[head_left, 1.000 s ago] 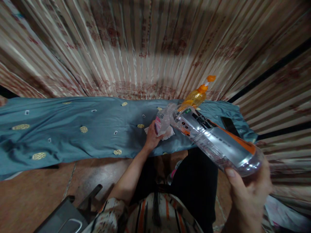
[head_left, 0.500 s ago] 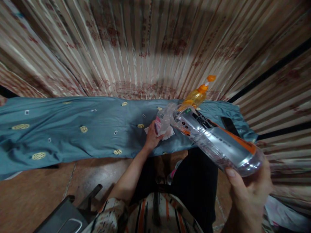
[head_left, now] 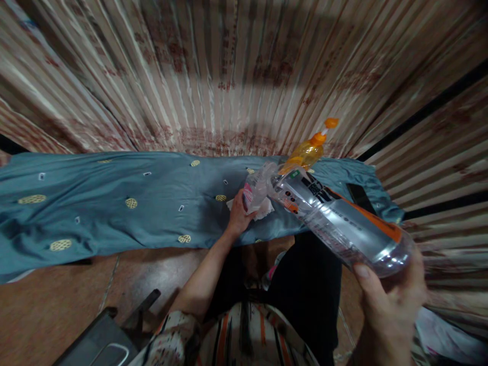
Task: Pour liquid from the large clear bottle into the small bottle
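My right hand [head_left: 394, 300] is wrapped round the base of a large clear plastic bottle [head_left: 343, 226] with a silver and orange label. The bottle is tilted, its neck down to the left. At its mouth is a clear plastic cup [head_left: 257, 190] with a pink print, gripped on its left side by my left hand [head_left: 239, 216]. The cup leans too, and its rim and the bottle's mouth overlap in view; I cannot tell whether they touch. White tissue [head_left: 267, 209] shows beneath the cup. Behind the bottle's neck stands an orange pump bottle [head_left: 306, 152] with yellow-orange liquid.
A blue-green cloth [head_left: 156, 208] with a pineapple print covers the long narrow table. A dark flat object [head_left: 360, 197] lies on it at the right. Pleated curtains [head_left: 229, 76] rise behind and to the right. A grey stool or chair [head_left: 99, 340] stands at the lower left.
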Tool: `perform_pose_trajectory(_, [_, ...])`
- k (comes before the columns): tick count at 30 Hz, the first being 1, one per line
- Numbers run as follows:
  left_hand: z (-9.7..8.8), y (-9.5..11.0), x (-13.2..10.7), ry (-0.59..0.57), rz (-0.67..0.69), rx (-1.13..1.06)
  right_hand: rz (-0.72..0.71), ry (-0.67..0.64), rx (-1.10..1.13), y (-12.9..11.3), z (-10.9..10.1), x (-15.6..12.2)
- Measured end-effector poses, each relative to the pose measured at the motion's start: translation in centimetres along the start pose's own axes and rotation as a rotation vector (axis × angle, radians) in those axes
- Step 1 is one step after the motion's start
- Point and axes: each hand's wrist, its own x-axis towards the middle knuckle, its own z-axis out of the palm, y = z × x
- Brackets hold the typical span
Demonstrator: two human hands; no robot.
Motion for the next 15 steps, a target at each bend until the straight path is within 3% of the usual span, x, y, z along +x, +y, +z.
perform_pose_trajectory(15, [-0.11, 0.08, -0.05, -0.001, 0.019, -0.001, -0.014, 0.006, -0.027, -0.33, 0.14, 0.14])
